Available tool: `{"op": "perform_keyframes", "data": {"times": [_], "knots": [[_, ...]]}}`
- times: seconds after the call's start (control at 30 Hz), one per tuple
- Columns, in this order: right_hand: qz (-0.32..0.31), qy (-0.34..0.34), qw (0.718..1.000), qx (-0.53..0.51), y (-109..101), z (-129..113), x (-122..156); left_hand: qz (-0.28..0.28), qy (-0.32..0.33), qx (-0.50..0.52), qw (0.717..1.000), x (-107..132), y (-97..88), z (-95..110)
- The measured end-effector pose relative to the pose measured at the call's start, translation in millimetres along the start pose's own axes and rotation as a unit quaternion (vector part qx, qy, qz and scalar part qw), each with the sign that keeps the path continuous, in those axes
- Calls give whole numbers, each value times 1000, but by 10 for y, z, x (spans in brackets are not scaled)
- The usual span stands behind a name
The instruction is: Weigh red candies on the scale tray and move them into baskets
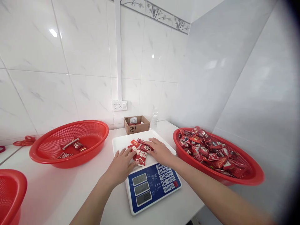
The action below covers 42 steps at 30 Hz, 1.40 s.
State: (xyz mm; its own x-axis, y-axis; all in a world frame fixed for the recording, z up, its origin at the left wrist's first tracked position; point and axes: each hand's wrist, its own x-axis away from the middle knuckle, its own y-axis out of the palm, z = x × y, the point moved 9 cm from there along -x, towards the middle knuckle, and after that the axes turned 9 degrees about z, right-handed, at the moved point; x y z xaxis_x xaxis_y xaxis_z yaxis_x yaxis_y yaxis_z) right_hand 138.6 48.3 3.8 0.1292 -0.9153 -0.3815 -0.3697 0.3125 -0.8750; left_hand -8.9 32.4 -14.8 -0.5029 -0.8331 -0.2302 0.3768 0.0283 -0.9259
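Several red snack packets (141, 157) lie in a small pile on the white pan (120, 142) of a digital scale. My left hand (122, 166) reaches in from the left, fingers spread, with its fingertips and thumb touching the near packets. From the right, my right hand (161, 151) rests its stretched fingers beside the dark red packet (144, 147) and touches its end. Both palms face down over the pan, so part of the pile is hidden. The scale's blue panel (153, 187) with its keys and displays faces me.
On the right a red oval basket (254, 178) is heaped with red packets (208, 150). Another red basket (92, 153) at left holds a few packets; a third basket (14, 190) is cut off at lower left. Behind the scale stand a cardboard box (137, 128) and a clear plastic bottle (154, 118).
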Motion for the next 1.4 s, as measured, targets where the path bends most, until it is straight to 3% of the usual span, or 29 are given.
{"op": "perform_keyframes", "data": {"times": [0.3, 0.4, 0.6, 0.87, 1.0, 1.07, 1.17, 1.27, 1.4], "knots": [[-41, 16, 999, -8, 4, 203, 124, 15, 9, 7, 1000, -6, -20, 12], [-35, 4, 999, -32, -54, 56, 173, 26, 21, 7, 999, -17, -26, 24], [-73, -113, 988, -79, -23, -458, 274, 43, 38, 5, 998, -22, -18, 22], [-43, -69, 996, -44, 18, -285, 216, 21, 2, -9, 1000, -21, -26, -11], [51, -40, 997, -50, -194, -86, 290, 21, -12, -11, 1000, -11, -50, -27], [158, -16, 985, -73, -374, 100, 407, 20, -17, -8, 1000, -4, -62, -34], [350, 15, 931, -98, -576, 422, 760, 15, -21, -2, 1000, 1, -73, -33], [449, 12, 889, -93, -506, 597, 1112, 21, -21, -4, 1000, -5, -86, 0], [485, 6, 869, -98, -360, 649, 1312, 21, -2, 0, 1000, -3, -77, 131]]}}
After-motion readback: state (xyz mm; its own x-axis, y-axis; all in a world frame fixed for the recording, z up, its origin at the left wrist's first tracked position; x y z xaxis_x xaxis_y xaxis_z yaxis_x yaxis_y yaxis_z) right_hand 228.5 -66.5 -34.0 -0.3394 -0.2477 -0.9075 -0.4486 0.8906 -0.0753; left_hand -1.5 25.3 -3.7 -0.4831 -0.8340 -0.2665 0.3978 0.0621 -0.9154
